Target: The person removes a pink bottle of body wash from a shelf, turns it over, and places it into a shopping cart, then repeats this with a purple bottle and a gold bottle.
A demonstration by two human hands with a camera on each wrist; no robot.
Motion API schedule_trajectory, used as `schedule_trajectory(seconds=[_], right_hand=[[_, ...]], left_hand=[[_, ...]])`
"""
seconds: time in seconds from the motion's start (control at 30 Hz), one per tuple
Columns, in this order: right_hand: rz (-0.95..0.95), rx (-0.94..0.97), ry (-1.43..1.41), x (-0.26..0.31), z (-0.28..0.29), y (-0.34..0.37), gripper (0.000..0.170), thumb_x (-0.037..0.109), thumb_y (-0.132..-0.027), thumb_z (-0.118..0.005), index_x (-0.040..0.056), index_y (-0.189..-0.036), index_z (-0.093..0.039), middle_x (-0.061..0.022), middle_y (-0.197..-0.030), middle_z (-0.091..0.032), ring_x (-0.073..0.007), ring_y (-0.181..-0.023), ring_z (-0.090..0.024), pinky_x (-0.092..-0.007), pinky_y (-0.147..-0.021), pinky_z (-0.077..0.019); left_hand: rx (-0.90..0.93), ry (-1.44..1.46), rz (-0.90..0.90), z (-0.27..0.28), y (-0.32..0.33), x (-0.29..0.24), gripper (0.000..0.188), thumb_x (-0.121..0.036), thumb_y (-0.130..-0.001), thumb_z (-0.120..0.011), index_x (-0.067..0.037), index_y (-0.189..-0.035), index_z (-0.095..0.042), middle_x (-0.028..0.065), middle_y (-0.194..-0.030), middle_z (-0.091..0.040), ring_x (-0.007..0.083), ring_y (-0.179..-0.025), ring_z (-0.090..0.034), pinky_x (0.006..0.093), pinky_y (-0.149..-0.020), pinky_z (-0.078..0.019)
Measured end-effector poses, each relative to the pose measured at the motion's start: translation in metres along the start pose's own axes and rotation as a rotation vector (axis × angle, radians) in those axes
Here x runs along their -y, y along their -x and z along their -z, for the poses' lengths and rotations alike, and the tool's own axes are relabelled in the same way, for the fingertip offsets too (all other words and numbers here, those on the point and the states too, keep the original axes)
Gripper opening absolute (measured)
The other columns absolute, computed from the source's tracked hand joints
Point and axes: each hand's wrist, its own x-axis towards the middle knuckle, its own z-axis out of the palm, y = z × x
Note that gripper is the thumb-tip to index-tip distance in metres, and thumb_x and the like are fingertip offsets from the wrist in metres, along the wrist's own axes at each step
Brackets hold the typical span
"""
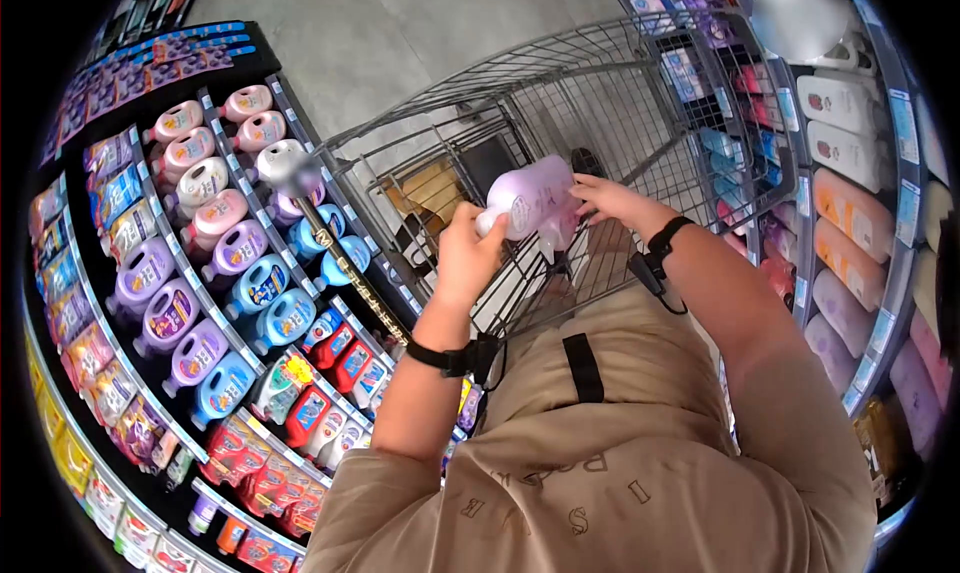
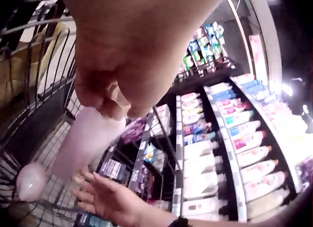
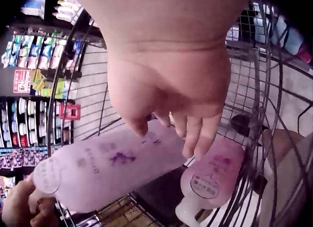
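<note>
A translucent lilac bottle point(image 1: 535, 195) lies tilted over the shopping cart point(image 1: 625, 78). My left hand point(image 1: 468, 253) grips it at the cap end, thumb on one side; in the left wrist view curled fingers point(image 2: 110, 107) cover the cap. At the bottle's other end is my right hand point(image 1: 615, 203), its fingers loosely extended. The right wrist view shows those fingers point(image 3: 195, 134) reaching down over the base end, beside a pink pump bottle point(image 3: 215, 173) with a white nozzle. This second bottle is inside the cart, partly hidden below the lilac one in the head view.
Left of the cart, shelves hold rows of detergent bottles point(image 1: 240, 253) and bagged goods point(image 1: 110, 383). Shelves on the right carry large white bottles point(image 1: 840, 153) and orange ones point(image 1: 850, 258). A brown item point(image 1: 425, 188) sits at the cart's left side. Grey floor point(image 1: 440, 23) lies ahead.
</note>
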Motion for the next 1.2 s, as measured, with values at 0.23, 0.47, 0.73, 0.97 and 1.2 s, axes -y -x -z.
schedule_trajectory(seconds=[0.23, 0.47, 0.73, 0.97, 1.2], right_hand=[[-0.047, 0.135, -0.05, -0.025, -0.049, -0.029, 0.087, 0.02, -0.099, -0.063, 0.0121, -0.17, -0.013, -0.0229, -0.127, -0.069, -0.029, -0.098, -0.072, -0.0368, -0.07, -0.0599], [-0.071, 0.128, -0.19, -0.036, -0.057, -0.027, 0.089, 0.017, -0.099, -0.06, 0.0131, -0.17, -0.007, -0.0173, -0.103, -0.07, -0.024, -0.081, -0.069, -0.0361, -0.064, -0.0586], [-0.062, 0.17, -0.169, -0.031, -0.049, -0.015, 0.086, 0.015, -0.1, -0.058, 0.012, -0.17, -0.009, -0.0208, -0.117, -0.068, -0.0266, -0.086, -0.071, -0.0377, -0.067, -0.0608], [0.007, 0.099, -0.217, -0.028, -0.031, 0.014, 0.076, 0.016, -0.101, -0.054, 0.0108, -0.169, -0.02, -0.0146, -0.144, -0.062, -0.0229, -0.097, -0.071, -0.0372, -0.08, -0.0583], [0.123, -0.112, -0.413, -0.018, -0.011, 0.101, 0.072, 0.015, -0.102, -0.055, 0.0032, -0.165, -0.024, -0.011, -0.169, -0.035, -0.0231, -0.102, -0.07, -0.0356, -0.085, -0.0578]], left_hand=[[-0.11, -0.287, -0.087, -0.064, -0.065, 0.07, 0.037, -0.027, -0.096, -0.076, 0.006, -0.102, -0.06, 0.0166, -0.067, -0.068, 0.0233, -0.05, -0.068, 0.0362, -0.049, -0.0519], [-0.013, -0.228, 0.102, -0.096, -0.092, 0.085, 0.04, -0.028, -0.099, -0.072, 0.008, -0.107, -0.056, 0.0172, -0.07, -0.07, 0.0256, -0.053, -0.071, 0.0373, -0.048, -0.055], [0.077, -0.248, 0.161, -0.099, -0.109, 0.083, 0.045, -0.029, -0.097, -0.069, 0.011, -0.115, -0.057, 0.0259, -0.081, -0.073, 0.0325, -0.06, -0.075, 0.0422, -0.061, -0.0612], [0.177, -0.28, 0.163, -0.088, -0.106, 0.077, 0.049, -0.029, -0.101, -0.065, 0.007, -0.132, -0.053, 0.0152, -0.079, -0.072, 0.0244, -0.061, -0.073, 0.0356, -0.052, -0.0576], [0.197, -0.124, 0.012, -0.041, -0.059, 0.07, 0.041, -0.028, -0.102, -0.063, 0.002, -0.129, -0.059, 0.0133, -0.082, -0.073, 0.0219, -0.061, -0.071, 0.0356, -0.055, -0.0568]])
